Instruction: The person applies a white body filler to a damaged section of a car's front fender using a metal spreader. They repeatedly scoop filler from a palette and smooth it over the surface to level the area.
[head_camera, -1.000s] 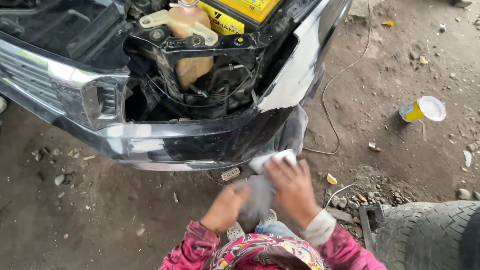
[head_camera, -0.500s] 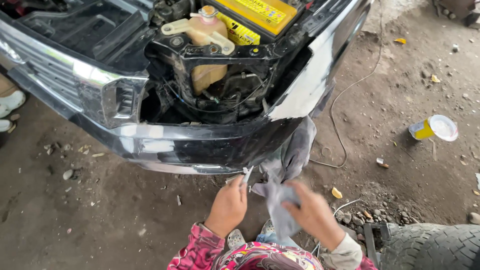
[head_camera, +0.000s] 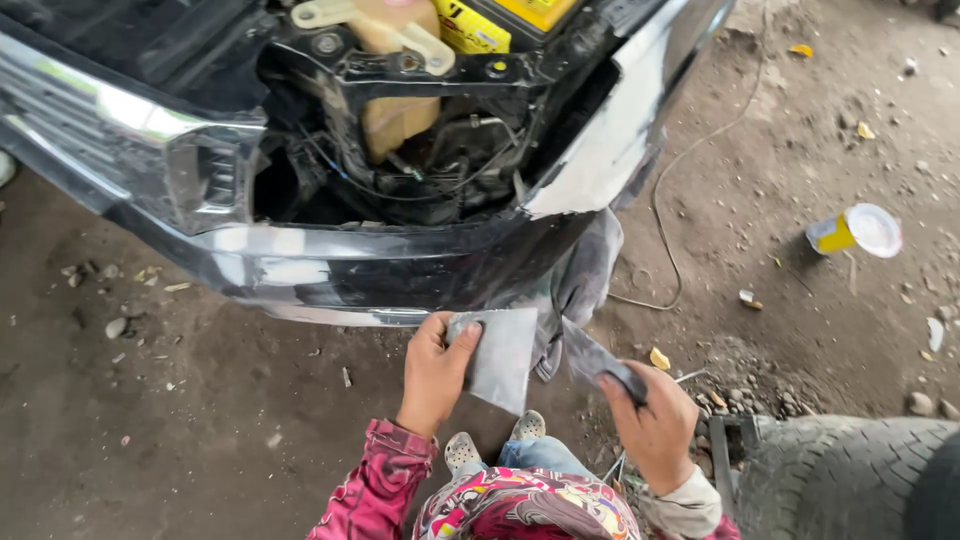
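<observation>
While crouching by the bumper (head_camera: 400, 270), left hand (head_camera: 435, 370) is pinching a thin, floppy grey sheet (head_camera: 497, 358) by its edge; right hand (head_camera: 655, 425) is clamping a dark strip (head_camera: 600, 362)

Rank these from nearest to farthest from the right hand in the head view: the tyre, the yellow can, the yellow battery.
From the right hand:
1. Tyre, just to its right at the bottom edge.
2. Yellow can, lying on the dirt, up and to the right.
3. Yellow battery, at the top of the frame in the open engine bay.
</observation>
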